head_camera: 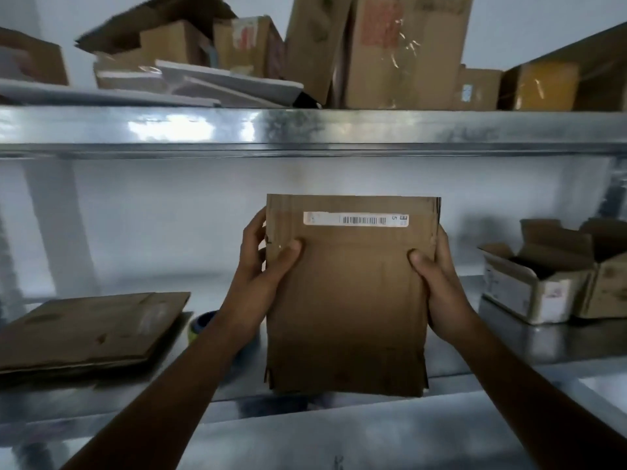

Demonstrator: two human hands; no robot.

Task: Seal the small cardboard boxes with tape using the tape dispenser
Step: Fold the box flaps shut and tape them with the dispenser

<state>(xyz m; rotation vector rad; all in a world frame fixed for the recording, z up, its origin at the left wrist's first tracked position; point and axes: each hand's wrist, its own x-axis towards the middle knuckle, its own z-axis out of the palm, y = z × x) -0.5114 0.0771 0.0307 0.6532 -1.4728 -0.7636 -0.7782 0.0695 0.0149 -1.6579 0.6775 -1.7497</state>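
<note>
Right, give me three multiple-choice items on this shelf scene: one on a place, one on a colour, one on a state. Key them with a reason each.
1. Where does the stack of flat cardboard lie?
A. On the lower shelf, left of the held flattened box
B. On the upper shelf
C. Inside the open box

2. What colour is the barcode label?
A. Yellow
B. White
C. Red

3. How is the open box at the right?
A. Taped shut
B. Folded flat
C. Flaps up

Key:
1 A, it rests on the lower shelf by the left forearm.
2 B, a white strip with black bars.
3 C, its flaps stand apart; the left hand and right hand grip only the flattened box.
</note>
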